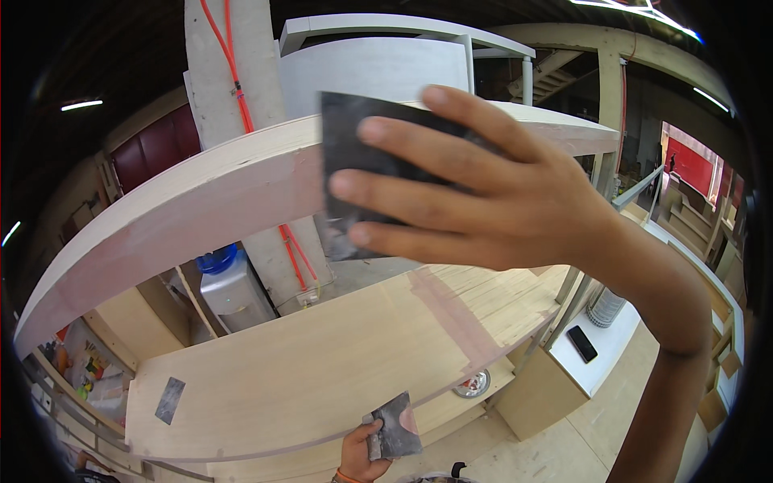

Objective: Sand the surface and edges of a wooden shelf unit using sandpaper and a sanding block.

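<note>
My right hand (475,181) is raised high with its fingers spread over a dark grey sheet of sandpaper (342,145). The fingers hold the sheet at the front of a curved pale wooden rail (258,189) with pinkish filler along its face. Low in the view, my left hand (362,452) grips a smaller folded piece of sandpaper (396,427), thumb on top. That piece is dark grey with a pink patch at one edge. Below the rail stretches a wide wooden shelf board (298,362), crossed by a pinkish filler band (455,318).
A grey sandpaper strip (169,400) lies at the shelf's left end. A water dispenser (233,290) stands behind the frame, beside a pillar (250,88) with red cables. On the right, a white-topped cabinet (612,354) carries a black phone (582,344) and a mesh cylinder (605,307).
</note>
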The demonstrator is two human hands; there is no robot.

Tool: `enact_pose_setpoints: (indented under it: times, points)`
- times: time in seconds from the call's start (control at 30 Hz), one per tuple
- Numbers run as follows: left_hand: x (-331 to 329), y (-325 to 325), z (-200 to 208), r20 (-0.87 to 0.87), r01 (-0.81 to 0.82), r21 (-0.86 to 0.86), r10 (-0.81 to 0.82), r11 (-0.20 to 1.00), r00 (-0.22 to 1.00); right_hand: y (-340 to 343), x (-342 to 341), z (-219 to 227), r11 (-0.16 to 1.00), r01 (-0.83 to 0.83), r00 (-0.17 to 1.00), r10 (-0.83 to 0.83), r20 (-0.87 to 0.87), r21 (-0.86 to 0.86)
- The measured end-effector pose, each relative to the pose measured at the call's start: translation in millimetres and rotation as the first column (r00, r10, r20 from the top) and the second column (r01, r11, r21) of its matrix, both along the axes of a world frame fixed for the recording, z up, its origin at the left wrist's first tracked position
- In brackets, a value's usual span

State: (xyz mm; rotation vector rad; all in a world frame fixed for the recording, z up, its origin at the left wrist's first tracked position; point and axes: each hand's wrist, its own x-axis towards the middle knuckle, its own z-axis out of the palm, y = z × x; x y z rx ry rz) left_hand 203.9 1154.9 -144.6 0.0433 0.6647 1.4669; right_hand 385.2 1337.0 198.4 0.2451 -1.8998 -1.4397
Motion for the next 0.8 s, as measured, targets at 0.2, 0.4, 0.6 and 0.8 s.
enact_pose_setpoints:
  times: [0.2,0.4,0.6,0.8]
  points:
    - [-5,-2,3,-0.072,0.06,-0.009,-0.061,0.998,0.996,21,69,-16,0.96,0.277,0.96,-0.278,-0.044,-0.03]
    - [-2,1,4,-0.074,0.087,0.001,-0.086,0.996,0.993,52,136,-36,0.901,0.398,0.906,-0.416,-0.082,-0.173]
    - [7,12,19,0.005,0.065,0.006,-0.065,0.998,0.998,15,155,-106,0.841,0.192,0.918,-0.336,-0.21,-0.505]
    - [26,25,53,0.256,0.132,0.323,-0.221,0.937,0.941,-91,64,-210,0.434,-0.287,0.946,0.268,-0.181,-0.854]
